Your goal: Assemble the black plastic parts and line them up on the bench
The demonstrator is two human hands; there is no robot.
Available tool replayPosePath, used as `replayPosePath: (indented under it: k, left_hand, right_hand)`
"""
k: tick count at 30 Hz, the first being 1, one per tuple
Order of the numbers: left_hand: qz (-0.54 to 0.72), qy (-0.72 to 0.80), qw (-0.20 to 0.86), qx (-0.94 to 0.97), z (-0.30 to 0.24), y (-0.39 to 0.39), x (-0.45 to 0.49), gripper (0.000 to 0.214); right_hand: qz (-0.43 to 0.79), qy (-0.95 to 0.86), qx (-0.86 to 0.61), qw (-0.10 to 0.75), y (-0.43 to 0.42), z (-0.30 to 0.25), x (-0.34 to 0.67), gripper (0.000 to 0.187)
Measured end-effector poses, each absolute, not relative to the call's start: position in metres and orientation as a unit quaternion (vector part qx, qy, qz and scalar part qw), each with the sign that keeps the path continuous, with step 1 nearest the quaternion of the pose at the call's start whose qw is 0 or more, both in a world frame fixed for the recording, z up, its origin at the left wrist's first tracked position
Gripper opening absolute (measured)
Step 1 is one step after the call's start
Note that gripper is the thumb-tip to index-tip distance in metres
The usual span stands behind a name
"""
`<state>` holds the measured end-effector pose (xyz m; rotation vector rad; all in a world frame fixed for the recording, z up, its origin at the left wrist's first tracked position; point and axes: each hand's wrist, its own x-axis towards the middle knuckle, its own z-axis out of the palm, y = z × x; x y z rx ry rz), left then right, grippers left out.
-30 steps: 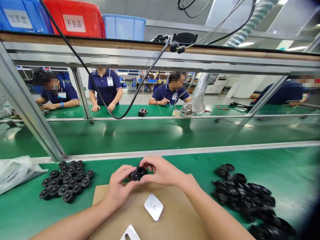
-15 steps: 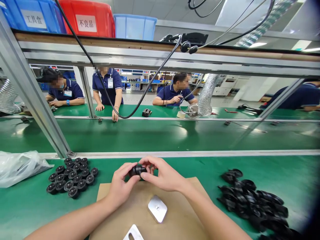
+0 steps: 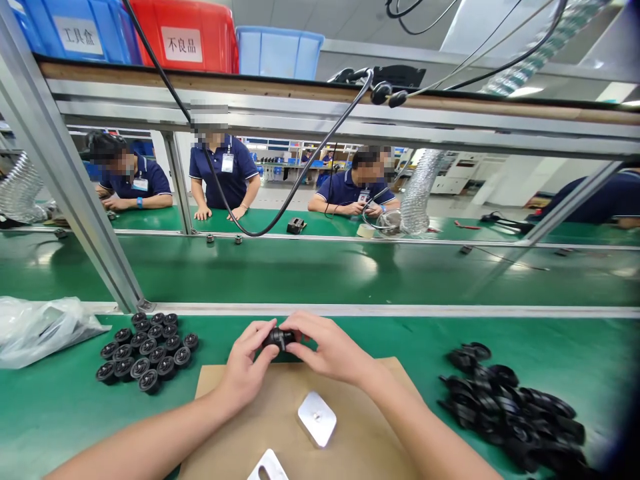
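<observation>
My left hand (image 3: 247, 369) and my right hand (image 3: 327, 348) meet over the far edge of a brown cardboard sheet (image 3: 280, 433). Both pinch one small round black part (image 3: 278, 339) between thumbs and fingertips, and much of it is hidden by my fingers. On the cardboard below my hands lies a silver metal plate (image 3: 316, 418) with a centre hole. A second white plate (image 3: 268, 467) is cut off at the bottom edge.
Several finished black round parts (image 3: 145, 351) stand grouped at the left on the green mat. A heap of black rings (image 3: 510, 408) lies at the right. A clear plastic bag (image 3: 40, 327) sits far left. Beyond runs a green conveyor (image 3: 320, 270), with seated and standing workers (image 3: 226, 177) opposite.
My hands have turned the black part between the fingers while staying close together. The view has shifted slightly, so the things on the bench sit a little further right.
</observation>
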<state>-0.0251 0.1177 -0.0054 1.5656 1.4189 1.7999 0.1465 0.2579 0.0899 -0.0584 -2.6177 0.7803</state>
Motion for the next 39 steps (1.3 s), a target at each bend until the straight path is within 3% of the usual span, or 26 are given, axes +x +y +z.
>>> replayPosePath:
  k: [17,24,30,32,33,36,39]
  left_hand:
    - [0.651,0.52,0.164,0.528,0.003,0.119,-0.026,0.034]
    - [0.647,0.511,0.143,0.548,0.007,0.116,-0.025,0.032]
    - [0.647,0.51,0.118,0.555,0.008,0.116,-0.025,0.028]
    - [0.646,0.509,0.11,0.558,0.008,0.115,-0.025,0.029]
    - [0.645,0.507,0.108,0.561,0.008,0.115,-0.025,0.029]
    - [0.644,0.509,0.105,0.562,0.006,0.115,-0.026,0.03]
    - [0.648,0.514,0.102,0.553,0.006,0.116,-0.026,0.029]
  right_hand:
    - [0.262,-0.944,0.01,0.202,0.26,0.09,0.145,0.024]
    - [0.243,-0.952,-0.081,0.169,0.255,0.088,0.145,0.014]
    - [0.266,-0.943,-0.091,0.178,0.251,0.093,0.146,0.027]
    - [0.271,-0.941,-0.112,0.168,0.249,0.094,0.145,0.017]
    - [0.264,-0.943,-0.127,0.16,0.247,0.094,0.145,0.018]
    - [0.224,-0.949,-0.168,0.142,0.244,0.097,0.144,0.046]
    - [0.224,-0.949,-0.153,0.162,0.242,0.1,0.146,0.028]
